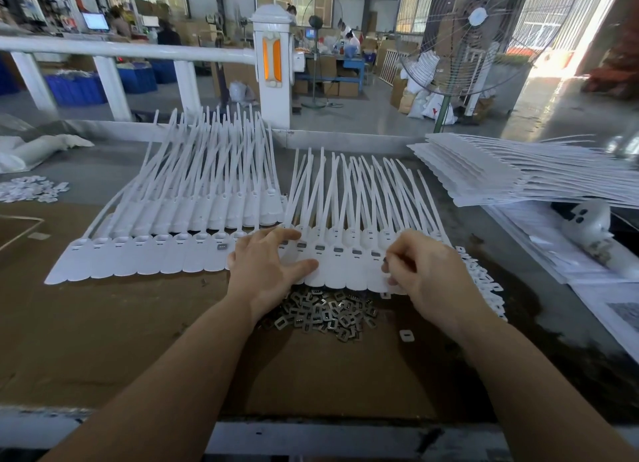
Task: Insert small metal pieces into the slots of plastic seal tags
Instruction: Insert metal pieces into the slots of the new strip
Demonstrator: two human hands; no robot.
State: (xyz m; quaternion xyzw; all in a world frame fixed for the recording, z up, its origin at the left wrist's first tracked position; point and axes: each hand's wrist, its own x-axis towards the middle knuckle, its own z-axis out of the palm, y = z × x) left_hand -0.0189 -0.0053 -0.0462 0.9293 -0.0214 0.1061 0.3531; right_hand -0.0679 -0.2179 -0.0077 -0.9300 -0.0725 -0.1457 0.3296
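Two bare hands over one row of white seal tags (332, 275), left hand (266, 268) spread flat pressing them, right hand (425, 271) pinching one small metal piece (385, 261) at a tag slot, about six tags between the hands already filled, heap of loose metal pieces (325, 313) just below both hands, second tag row (145, 257) left of the left hand.

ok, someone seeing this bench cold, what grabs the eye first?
The fanned rows of white seal tags across the middle of the bench, straps pointing away. Next, the pile of small metal pieces on the brown cardboard between the wrists. The left hand lies flat on the tag row, while the right hand pinches something small at a tag near the row's right end.
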